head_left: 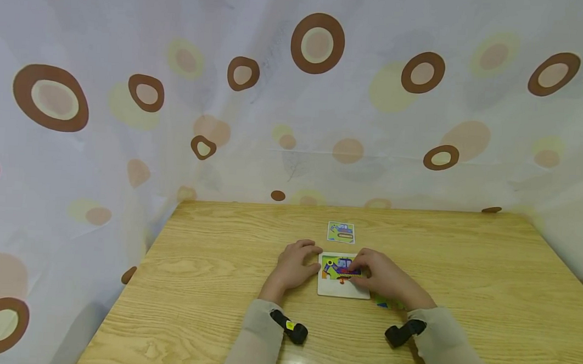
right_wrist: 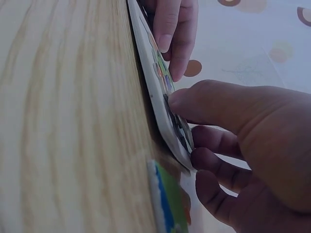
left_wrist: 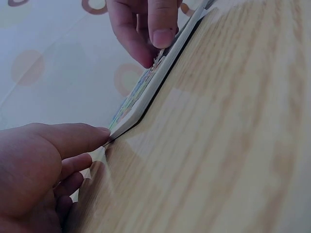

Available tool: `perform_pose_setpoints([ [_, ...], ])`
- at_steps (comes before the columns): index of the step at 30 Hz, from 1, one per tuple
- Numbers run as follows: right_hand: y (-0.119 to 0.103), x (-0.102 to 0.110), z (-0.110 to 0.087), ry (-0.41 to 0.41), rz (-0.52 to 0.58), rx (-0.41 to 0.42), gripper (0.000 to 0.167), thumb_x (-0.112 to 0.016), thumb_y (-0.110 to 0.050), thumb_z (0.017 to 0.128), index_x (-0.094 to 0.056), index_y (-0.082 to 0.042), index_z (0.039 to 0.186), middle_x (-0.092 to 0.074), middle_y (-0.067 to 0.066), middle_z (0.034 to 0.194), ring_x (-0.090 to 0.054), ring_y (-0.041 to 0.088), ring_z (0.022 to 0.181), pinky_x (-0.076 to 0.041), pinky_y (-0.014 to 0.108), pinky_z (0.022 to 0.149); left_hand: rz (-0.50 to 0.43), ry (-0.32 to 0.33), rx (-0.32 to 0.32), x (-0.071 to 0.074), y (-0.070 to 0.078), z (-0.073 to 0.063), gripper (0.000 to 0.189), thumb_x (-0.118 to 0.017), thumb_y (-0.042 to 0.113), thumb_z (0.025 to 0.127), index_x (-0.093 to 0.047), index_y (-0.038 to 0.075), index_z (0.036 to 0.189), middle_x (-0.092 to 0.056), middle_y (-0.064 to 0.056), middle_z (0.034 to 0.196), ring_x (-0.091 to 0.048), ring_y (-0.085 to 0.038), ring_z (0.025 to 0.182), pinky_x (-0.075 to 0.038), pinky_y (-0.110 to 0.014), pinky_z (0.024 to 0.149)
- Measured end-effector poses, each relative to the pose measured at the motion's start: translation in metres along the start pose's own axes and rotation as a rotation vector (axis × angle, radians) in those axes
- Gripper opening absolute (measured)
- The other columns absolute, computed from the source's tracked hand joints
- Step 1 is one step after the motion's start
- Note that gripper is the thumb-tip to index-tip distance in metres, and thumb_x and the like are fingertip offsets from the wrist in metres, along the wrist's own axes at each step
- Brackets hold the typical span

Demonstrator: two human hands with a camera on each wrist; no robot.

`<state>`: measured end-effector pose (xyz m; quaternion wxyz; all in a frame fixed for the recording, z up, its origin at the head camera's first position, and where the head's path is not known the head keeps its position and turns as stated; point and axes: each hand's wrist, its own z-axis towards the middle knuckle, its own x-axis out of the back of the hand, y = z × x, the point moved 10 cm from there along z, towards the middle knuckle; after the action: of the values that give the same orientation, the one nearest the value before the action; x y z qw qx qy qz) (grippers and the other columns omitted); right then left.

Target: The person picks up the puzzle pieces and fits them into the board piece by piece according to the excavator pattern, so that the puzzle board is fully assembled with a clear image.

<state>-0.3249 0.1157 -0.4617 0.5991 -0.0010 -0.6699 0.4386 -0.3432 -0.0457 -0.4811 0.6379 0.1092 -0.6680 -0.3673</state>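
Observation:
A white-framed puzzle board lies on the table, showing a digger picture in blue, yellow and green. At its left side is my left hand, the thumb touching the frame's edge and the other fingers loosely bent. From the right, my right hand reaches over the picture. Its thumb and fingertips pinch a dark puzzle piece low over the board; the hand hides much of this piece in the head view. A small orange-red patch shows on the board's lower part.
Behind the board lies a square picture card with a similar digger. Green and blue puzzle pieces lie right of the board, partly under the right wrist. A patterned curtain hangs along the wooden table's far edge.

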Motion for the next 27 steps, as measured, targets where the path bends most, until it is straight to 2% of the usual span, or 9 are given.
perform_pose_setpoints([
  [6, -0.0023, 0.0005, 0.0008, -0.003, -0.023, 0.010, 0.014, -0.075, -0.010, 0.087, -0.076, -0.014, 0.101, -0.057, -0.003, 0.096, -0.051, 0.014, 0.078, -0.045, 0.026, 0.066, 0.005, 0.006, -0.003, 0.0000, 0.0002, 0.0003, 0.037, -0.065, 0.024, 0.096, -0.064, 0.016, 0.132, -0.047, -0.006, 0.147, -0.037, -0.033, 0.137, -0.029, -0.055, 0.108],
  [13, -0.0045, 0.0026, 0.0006, -0.017, -0.036, 0.008, 0.016, -0.073, -0.009, 0.089, -0.076, -0.012, 0.104, -0.061, -0.004, 0.096, -0.056, 0.014, 0.085, -0.048, 0.030, 0.071, -0.003, 0.008, -0.005, 0.0003, 0.0002, 0.0003, 0.037, -0.065, 0.024, 0.096, -0.064, 0.015, 0.132, -0.047, -0.006, 0.147, -0.037, -0.034, 0.137, -0.028, -0.056, 0.109],
  [21, -0.0014, 0.0027, 0.0007, -0.007, -0.016, -0.029, 0.012, -0.073, -0.007, 0.088, -0.075, -0.012, 0.099, -0.060, -0.003, 0.095, -0.052, 0.015, 0.077, -0.045, 0.026, 0.065, -0.003, 0.008, -0.004, 0.0017, 0.0014, -0.0005, 0.037, -0.064, 0.024, 0.096, -0.064, 0.015, 0.132, -0.047, -0.006, 0.147, -0.037, -0.034, 0.137, -0.028, -0.056, 0.109],
  [27, -0.0026, 0.0059, -0.0002, -0.016, -0.016, -0.035, 0.012, -0.074, -0.008, 0.088, -0.076, -0.013, 0.099, -0.061, -0.003, 0.096, -0.055, 0.014, 0.083, -0.048, 0.029, 0.071, -0.003, 0.009, -0.005, 0.0007, 0.0007, 0.0006, 0.037, -0.064, 0.024, 0.096, -0.064, 0.015, 0.132, -0.047, -0.006, 0.147, -0.037, -0.033, 0.137, -0.028, -0.055, 0.110],
])
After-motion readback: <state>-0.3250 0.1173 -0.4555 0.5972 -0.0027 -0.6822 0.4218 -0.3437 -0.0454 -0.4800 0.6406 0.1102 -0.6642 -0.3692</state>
